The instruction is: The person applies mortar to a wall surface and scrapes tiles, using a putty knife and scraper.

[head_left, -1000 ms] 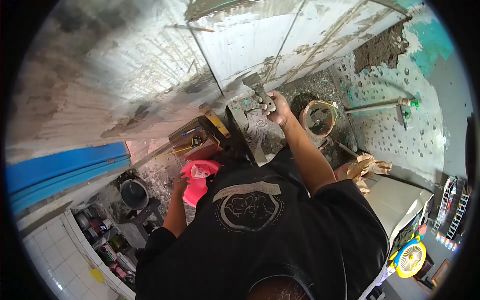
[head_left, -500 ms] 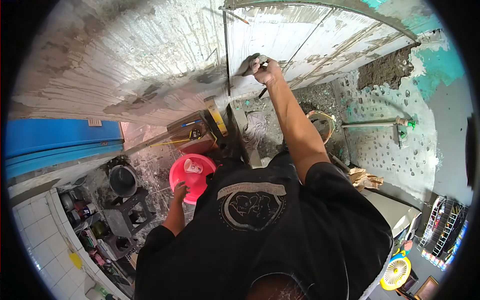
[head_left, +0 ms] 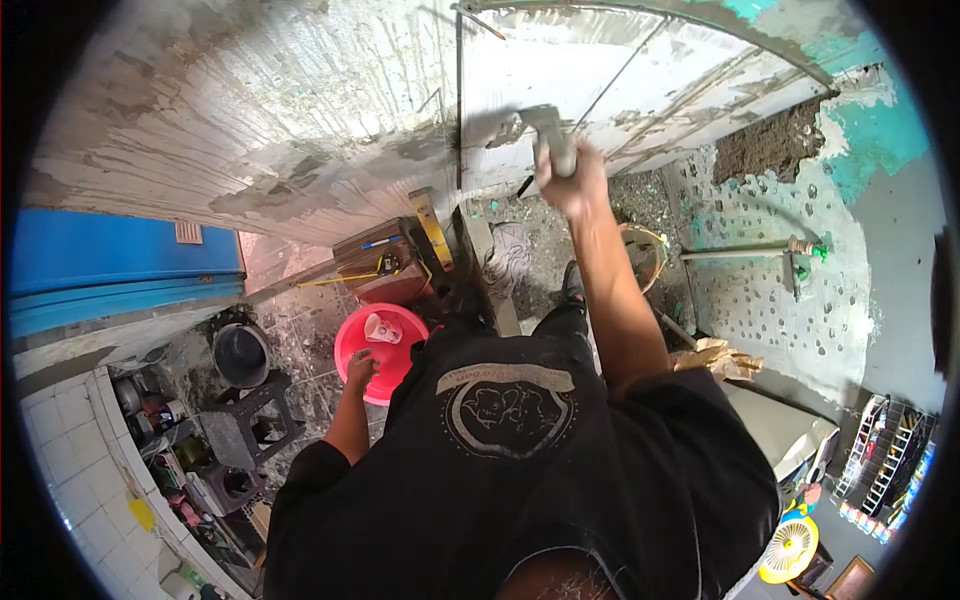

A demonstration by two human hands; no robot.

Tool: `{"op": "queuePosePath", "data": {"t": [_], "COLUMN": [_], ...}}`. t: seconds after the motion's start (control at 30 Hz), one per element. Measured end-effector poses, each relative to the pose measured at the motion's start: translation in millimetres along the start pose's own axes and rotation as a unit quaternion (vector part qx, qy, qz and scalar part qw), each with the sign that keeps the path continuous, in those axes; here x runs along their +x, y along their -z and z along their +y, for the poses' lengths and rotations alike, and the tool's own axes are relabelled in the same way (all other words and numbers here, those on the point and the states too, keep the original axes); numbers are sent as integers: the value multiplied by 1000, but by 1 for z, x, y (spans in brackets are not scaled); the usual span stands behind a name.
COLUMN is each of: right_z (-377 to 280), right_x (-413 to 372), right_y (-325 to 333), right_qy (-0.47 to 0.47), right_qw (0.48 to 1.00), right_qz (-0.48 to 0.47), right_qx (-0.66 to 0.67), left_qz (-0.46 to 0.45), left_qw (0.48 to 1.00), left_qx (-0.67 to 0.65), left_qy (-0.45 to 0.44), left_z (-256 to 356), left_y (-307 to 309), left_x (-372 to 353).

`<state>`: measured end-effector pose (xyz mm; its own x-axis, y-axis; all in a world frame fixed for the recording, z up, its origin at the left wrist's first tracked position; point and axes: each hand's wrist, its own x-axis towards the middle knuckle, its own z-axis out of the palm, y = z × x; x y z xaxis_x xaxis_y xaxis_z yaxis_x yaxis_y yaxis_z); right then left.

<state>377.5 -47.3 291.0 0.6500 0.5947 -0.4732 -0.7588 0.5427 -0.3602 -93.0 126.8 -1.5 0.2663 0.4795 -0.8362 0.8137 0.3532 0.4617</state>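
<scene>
My right hand (head_left: 572,178), arm stretched toward the wall, grips a grey, plaster-smeared scraper (head_left: 546,130). Motion blurs the tool, and its exact kind is hard to make out. In front of it is a white wall panel (head_left: 530,70) with dark joint lines and grey smears. My left hand (head_left: 362,368) hangs low at the left, holding nothing, its fingers loosely apart. Below or beside that hand stands a pink basin (head_left: 350,340); whether they touch cannot be told. A white patterned cup (head_left: 381,328) lies in the basin.
A yellow spirit level (head_left: 431,230), a tape measure (head_left: 388,264) and a blue marker (head_left: 381,242) lie by a brown box. Left are a black bucket (head_left: 241,354) and a grey plastic stool (head_left: 238,432). A pipe with a green tap (head_left: 803,252) runs along the right wall.
My right hand has drawn back from the wall panel, down and to the right, bringing the scraper into fuller view. My left hand has shifted slightly, staying by the basin.
</scene>
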Motion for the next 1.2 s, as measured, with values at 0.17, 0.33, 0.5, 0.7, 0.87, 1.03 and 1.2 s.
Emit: {"op": "queuePosePath", "data": {"t": [0.17,0.33,0.5,0.7,0.87,1.03,1.2], "right_z": [32,56,111,76,47,31,16], "right_x": [28,75,72,47,81,102,104], "right_y": [110,115,80,86,80,67,40], "right_qy": [-37,13,2,-128,-222,-261,-256], "right_qw": [943,959,956,974,961,952,960], "right_qz": [146,133,81,29,-24,-104,-103], "right_qx": [-296,-251,-281,-184,-166,-122,-48], "left_qz": [8,16,22,6,10,20,20], "left_qw": [1000,1000,999,998,999,998,999], "left_qx": [-10,-7,-34,-55,-34,-58,-29], "left_qy": [-9,-11,-2,10,11,-8,6], "left_z": [13,15,4,-10,8,18,17], "left_y": [5,19,23,8,3,10,17], "left_x": [-5,-5,-11,-7,-5,-2,3]}}
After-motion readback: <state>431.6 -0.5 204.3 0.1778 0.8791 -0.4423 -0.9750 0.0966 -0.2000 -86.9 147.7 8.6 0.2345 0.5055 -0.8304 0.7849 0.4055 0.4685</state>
